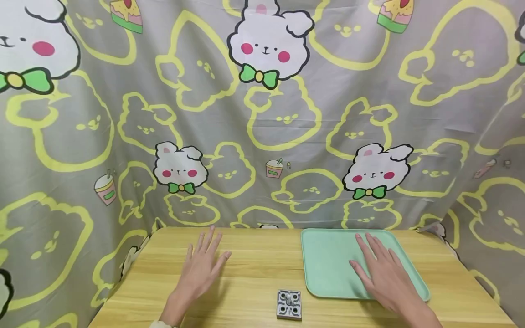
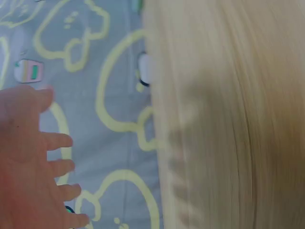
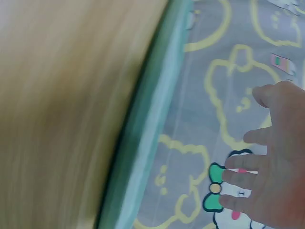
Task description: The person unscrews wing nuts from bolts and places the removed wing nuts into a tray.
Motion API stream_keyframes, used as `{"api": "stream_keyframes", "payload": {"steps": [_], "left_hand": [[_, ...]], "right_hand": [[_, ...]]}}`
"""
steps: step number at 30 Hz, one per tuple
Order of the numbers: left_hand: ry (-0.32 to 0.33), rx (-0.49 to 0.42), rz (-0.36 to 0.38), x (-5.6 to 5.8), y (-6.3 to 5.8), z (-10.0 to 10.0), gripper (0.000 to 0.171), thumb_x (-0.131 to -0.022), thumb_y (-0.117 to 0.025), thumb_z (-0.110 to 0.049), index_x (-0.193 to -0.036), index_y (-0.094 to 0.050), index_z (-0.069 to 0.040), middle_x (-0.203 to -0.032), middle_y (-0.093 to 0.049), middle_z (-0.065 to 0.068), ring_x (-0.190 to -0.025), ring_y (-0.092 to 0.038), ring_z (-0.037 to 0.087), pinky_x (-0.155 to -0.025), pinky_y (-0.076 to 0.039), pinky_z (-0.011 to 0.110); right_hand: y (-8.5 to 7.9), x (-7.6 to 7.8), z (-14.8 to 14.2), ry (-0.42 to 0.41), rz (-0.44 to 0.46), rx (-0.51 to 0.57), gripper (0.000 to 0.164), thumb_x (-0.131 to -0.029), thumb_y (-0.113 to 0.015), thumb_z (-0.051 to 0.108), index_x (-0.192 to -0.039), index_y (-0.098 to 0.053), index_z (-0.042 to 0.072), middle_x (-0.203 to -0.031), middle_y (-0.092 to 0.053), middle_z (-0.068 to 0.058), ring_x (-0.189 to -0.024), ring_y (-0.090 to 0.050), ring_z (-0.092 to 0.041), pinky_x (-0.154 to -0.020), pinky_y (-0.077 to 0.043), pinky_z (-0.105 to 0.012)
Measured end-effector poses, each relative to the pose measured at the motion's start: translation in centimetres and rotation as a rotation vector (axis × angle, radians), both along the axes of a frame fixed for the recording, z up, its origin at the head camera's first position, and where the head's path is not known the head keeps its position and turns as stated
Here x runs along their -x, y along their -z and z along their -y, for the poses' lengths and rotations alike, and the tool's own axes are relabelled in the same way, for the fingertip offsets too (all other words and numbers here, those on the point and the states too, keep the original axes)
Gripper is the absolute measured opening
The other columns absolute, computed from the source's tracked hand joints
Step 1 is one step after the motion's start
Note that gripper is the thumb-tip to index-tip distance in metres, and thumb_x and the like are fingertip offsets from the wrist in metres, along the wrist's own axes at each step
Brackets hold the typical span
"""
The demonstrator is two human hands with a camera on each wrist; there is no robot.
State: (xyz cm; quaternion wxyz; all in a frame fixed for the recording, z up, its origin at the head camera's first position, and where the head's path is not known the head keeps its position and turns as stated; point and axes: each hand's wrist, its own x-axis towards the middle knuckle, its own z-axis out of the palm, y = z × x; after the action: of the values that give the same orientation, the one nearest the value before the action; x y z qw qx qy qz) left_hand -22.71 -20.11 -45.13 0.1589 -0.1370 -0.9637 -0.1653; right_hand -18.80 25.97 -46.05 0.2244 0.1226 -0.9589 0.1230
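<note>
My left hand (image 1: 201, 269), fingers straight and spread, hovers over the left part of the wooden table and holds nothing; its shadow shows on the wood in the left wrist view. On the other side, my right hand (image 1: 383, 275) is held over a mint-green tray (image 1: 328, 264), fingers extended and nothing in the grasp. Between the hands, near the table's front, lies a small square grey block (image 1: 289, 304) with round dark holes at its corners and a raised metallic piece in the middle. In the right wrist view the tray appears only as its edge (image 3: 143, 143).
The wooden table (image 1: 246, 255) reaches back to a grey curtain (image 1: 229, 127) printed with white rabbits and yellow outlines. That fabric also hangs along the left and right sides. The tray's low raised rim runs near the table's back edge.
</note>
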Motion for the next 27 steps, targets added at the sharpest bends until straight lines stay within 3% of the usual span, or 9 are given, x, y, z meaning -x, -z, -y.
{"api": "stream_keyframes", "payload": {"steps": [5, 10, 16, 21, 27], "left_hand": [[0.082, -0.177, 0.035, -0.9, -0.5, -1.5, 0.059, -0.108, -0.052, -0.039, -0.154, -0.043, -0.004, -0.165, -0.022, 0.024, -0.150, -0.020, 0.049, -0.116, -0.021, 0.075], [0.156, -0.330, 0.129, -1.8, -0.6, -2.6, 0.057, -0.107, -0.053, -0.042, -0.153, -0.047, -0.008, -0.161, -0.032, 0.023, -0.145, -0.031, 0.050, -0.111, -0.031, 0.076], [0.286, -0.524, 0.241, -2.6, -0.3, -3.6, 0.050, -0.105, -0.061, -0.035, -0.148, -0.053, -0.011, -0.149, -0.050, 0.017, -0.136, -0.046, 0.044, -0.107, -0.043, 0.070], [0.421, -0.562, 0.358, -3.2, 0.5, -4.9, 0.048, -0.103, -0.064, -0.025, -0.145, -0.054, -0.003, -0.145, -0.052, 0.021, -0.130, -0.048, 0.050, -0.101, -0.047, 0.070], [0.464, -0.569, 0.473, -3.7, 1.9, -6.5, 0.056, -0.092, -0.077, -0.012, -0.142, -0.055, 0.001, -0.140, -0.055, 0.021, -0.123, -0.052, 0.050, -0.094, -0.055, 0.061]], "right_hand": [[-1.2, -0.9, 0.5, -0.028, -0.031, 0.080, 0.070, -0.101, -0.065, 0.038, -0.159, -0.037, 0.009, -0.151, -0.041, -0.031, -0.129, -0.046, -0.054, -0.098, -0.042, -0.074], [-2.1, -1.8, 1.6, -0.075, 0.017, 0.201, 0.065, -0.103, -0.064, 0.034, -0.159, -0.038, 0.013, -0.152, -0.042, -0.025, -0.132, -0.045, -0.050, -0.093, -0.045, -0.075], [-1.9, -2.1, 3.5, -0.183, 0.014, 0.292, 0.058, -0.101, -0.068, 0.025, -0.153, -0.045, 0.013, -0.144, -0.054, -0.009, -0.128, -0.055, -0.033, -0.094, -0.056, -0.059], [-1.1, -2.4, 5.2, -0.233, -0.007, 0.343, 0.059, -0.095, -0.076, 0.019, -0.149, -0.051, 0.016, -0.138, -0.058, 0.001, -0.112, -0.063, -0.018, -0.082, -0.061, -0.043], [0.1, -2.7, 6.7, -0.258, 0.084, 0.407, 0.065, -0.088, -0.082, 0.010, -0.146, -0.053, 0.016, -0.134, -0.060, 0.002, -0.107, -0.065, -0.020, -0.081, -0.061, -0.037]]}}
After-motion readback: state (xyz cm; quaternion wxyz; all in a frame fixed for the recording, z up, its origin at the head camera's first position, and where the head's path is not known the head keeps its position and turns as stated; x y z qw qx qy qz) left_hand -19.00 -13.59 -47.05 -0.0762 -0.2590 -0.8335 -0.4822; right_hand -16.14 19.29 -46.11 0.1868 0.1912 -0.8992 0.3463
